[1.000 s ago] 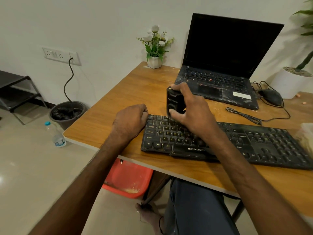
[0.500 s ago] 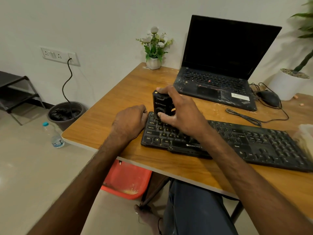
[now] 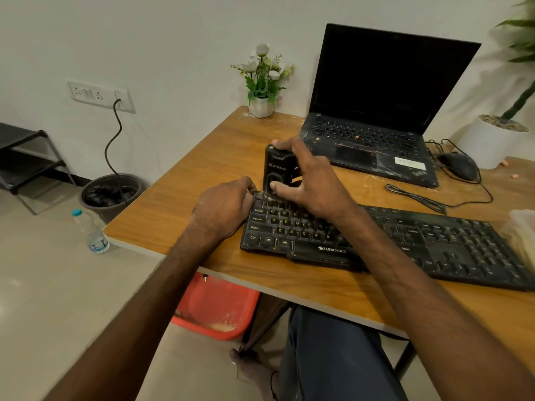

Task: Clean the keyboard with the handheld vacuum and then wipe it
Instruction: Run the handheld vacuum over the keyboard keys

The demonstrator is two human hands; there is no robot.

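- Standing upright in the head view, the handheld vacuum (image 3: 278,169) is clasped by the right hand (image 3: 312,183), with fingers over its top and the thumb on its lower front. Its base is set on the far-left key rows of the keyboard (image 3: 434,241).
- The upright hold is judged to keep the intake pressed straight down on the keys.
- The left hand (image 3: 225,209) is curled against the keyboard's left end, probably to brace it against sliding. Whether the edge is actually gripped cannot be told, as the fingertips are hidden.
- The keyboard lies along the near edge of the table (image 3: 185,180), with only a narrow strip of wood in front of it. Pressure toward the body is therefore judged risky.
- Open room is noted to the right, where most of the key rows are uncovered and free for further passes.
- Behind the keyboard, the path is bounded by the laptop (image 3: 376,157), a loose cable (image 3: 417,198) and the mouse (image 3: 459,166).
- A pale, blurred item (image 3: 521,230) is seen at the keyboard's right end and is not identified.
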